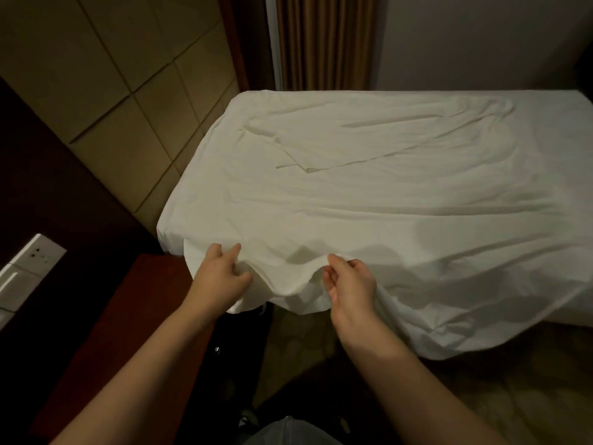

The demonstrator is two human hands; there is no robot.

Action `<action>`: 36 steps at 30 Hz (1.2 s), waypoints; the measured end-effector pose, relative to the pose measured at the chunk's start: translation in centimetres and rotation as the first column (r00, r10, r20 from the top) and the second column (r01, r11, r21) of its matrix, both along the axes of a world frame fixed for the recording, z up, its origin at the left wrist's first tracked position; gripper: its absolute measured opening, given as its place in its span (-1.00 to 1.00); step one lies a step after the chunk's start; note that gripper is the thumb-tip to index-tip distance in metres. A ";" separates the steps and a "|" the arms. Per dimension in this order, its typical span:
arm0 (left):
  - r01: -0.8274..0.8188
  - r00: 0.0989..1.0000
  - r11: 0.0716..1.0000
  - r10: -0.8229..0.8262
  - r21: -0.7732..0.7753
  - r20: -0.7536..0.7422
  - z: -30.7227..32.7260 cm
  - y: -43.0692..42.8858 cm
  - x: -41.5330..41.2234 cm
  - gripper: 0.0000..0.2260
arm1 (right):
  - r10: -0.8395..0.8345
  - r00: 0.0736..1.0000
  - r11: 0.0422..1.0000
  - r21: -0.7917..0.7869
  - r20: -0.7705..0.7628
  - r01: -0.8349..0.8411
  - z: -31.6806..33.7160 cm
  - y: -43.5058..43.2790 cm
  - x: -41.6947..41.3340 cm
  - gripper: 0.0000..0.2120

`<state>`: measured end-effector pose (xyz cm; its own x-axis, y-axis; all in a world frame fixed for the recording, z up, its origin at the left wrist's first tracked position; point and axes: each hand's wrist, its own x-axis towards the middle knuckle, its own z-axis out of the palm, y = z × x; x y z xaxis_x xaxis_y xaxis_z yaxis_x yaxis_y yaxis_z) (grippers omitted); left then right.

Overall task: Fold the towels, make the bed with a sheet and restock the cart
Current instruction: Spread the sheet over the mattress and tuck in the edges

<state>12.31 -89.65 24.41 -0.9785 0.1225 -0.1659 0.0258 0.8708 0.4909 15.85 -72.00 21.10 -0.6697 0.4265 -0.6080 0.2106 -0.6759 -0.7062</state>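
A white sheet (369, 194) lies spread and wrinkled over the bed, with a loose folded-back flap near the far middle. Its near edge hangs over the bed's side and sags between my hands. My left hand (221, 274) pinches that edge near the bed's left corner. My right hand (351, 284) grips the same edge a little to the right, fingers curled into the cloth. No towels or cart are in view.
A padded beige headboard wall (112, 91) runs along the left. A dark red wooden nightstand (128, 332) stands beside the bed, with a white switch panel (32, 261) at far left. Brown curtains (324, 40) hang behind the bed. Patterned carpet (481, 396) lies below.
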 end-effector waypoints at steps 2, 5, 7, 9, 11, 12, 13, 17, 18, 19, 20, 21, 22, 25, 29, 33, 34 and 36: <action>0.123 0.992 0.988 -0.119 -0.092 0.047 0.3 1.6 0.6 -0.43 | 0.044 0.999 0.999 0.030 0.020 -0.045 0.1 -1.0 0.3 -0.80; 0.338 0.937 0.923 -0.311 -0.186 0.159 0.0 4.7 1.9 -0.29 | 0.054 0.998 0.997 0.048 0.017 -0.055 0.2 -2.5 0.7 -0.79; 0.391 0.912 0.912 -0.365 -0.128 0.188 -0.2 6.3 2.4 -0.37 | 0.089 0.995 0.984 0.152 0.046 -0.095 0.2 -3.1 0.8 -0.81; 0.355 0.921 0.934 -0.342 -0.038 0.188 -0.3 6.9 2.3 -0.49 | 0.101 0.994 0.973 0.205 0.049 -0.109 0.2 -3.2 1.0 -0.83; 0.301 0.939 0.953 -0.302 0.029 0.164 -0.7 7.2 1.9 -0.67 | 0.100 0.994 0.967 0.229 0.053 -0.109 0.1 -3.1 1.1 -0.86; 0.285 0.948 0.957 -0.289 0.042 0.131 -1.0 7.3 1.7 -0.75 | 0.100 0.993 0.968 0.227 0.056 -0.111 0.1 -3.0 1.2 -0.88; 0.279 0.956 0.960 -0.281 0.031 0.090 -1.0 7.5 1.6 -0.78 | 0.097 0.993 0.971 0.215 0.061 -0.108 0.2 -3.1 1.2 -0.88; 0.391 0.880 0.899 -0.428 -0.195 -0.206 -1.0 8.4 1.8 -0.89 | 0.017 0.996 0.985 0.170 0.092 -0.033 0.1 -3.4 1.2 -0.82; 0.436 0.824 0.855 -0.505 -0.281 -0.258 -0.9 8.4 1.7 -0.92 | -0.010 0.996 0.987 0.159 0.091 -0.005 0.1 -3.4 1.2 -0.81; 0.461 0.811 0.829 -0.539 -0.318 -0.228 -1.2 8.4 1.6 -0.92 | -0.043 0.995 0.988 0.154 0.088 0.029 0.1 -3.4 1.2 -0.80; 0.470 0.823 0.822 -0.540 -0.322 -0.177 -1.6 8.4 1.4 -0.89 | -0.077 0.993 0.987 0.145 0.084 0.064 0.2 -3.3 1.3 -0.79; 0.476 0.836 0.825 -0.532 -0.304 -0.132 -1.7 8.4 1.2 -0.85 | -0.111 0.990 0.987 0.126 0.082 0.100 0.2 -3.2 1.3 -0.78; 0.485 0.830 0.827 -0.538 -0.286 -0.149 -1.8 8.4 1.0 -0.82 | -0.137 0.987 0.987 0.095 0.087 0.128 0.2 -3.2 1.2 -0.78; 0.534 0.805 0.827 -0.561 -0.177 -0.194 -2.0 8.2 0.4 -0.66 | -0.169 0.975 0.982 -0.058 0.143 0.179 -0.1 -3.2 0.5 -0.82; 0.648 0.705 0.754 -0.648 -0.111 -0.287 -1.9 6.9 -0.4 -0.55 | -0.258 0.948 0.884 -0.351 0.184 0.309 -0.5 -3.2 0.0 -0.71; 0.704 0.630 0.688 -0.719 -0.175 -0.294 -0.5 5.8 -0.4 -0.66 | -0.416 0.891 0.749 -0.487 0.182 0.449 -0.5 -3.5 0.3 -0.72; 0.693 0.650 0.703 -0.705 -0.158 -0.284 -0.4 5.4 -0.6 -0.66 | -0.450 0.876 0.729 -0.494 0.177 0.474 -0.6 -3.6 0.3 -0.75; 0.673 0.680 0.729 -0.676 -0.125 -0.283 -0.5 4.6 -0.9 -0.71 | -0.509 0.841 0.697 -0.487 0.180 0.526 -0.8 -3.7 0.5 -0.81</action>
<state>11.41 -85.08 23.96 -0.6311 0.7687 0.1040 0.7466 0.5656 0.3503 16.40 -75.70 20.31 -0.4133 0.3317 -0.8480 -0.2649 -0.9348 -0.2365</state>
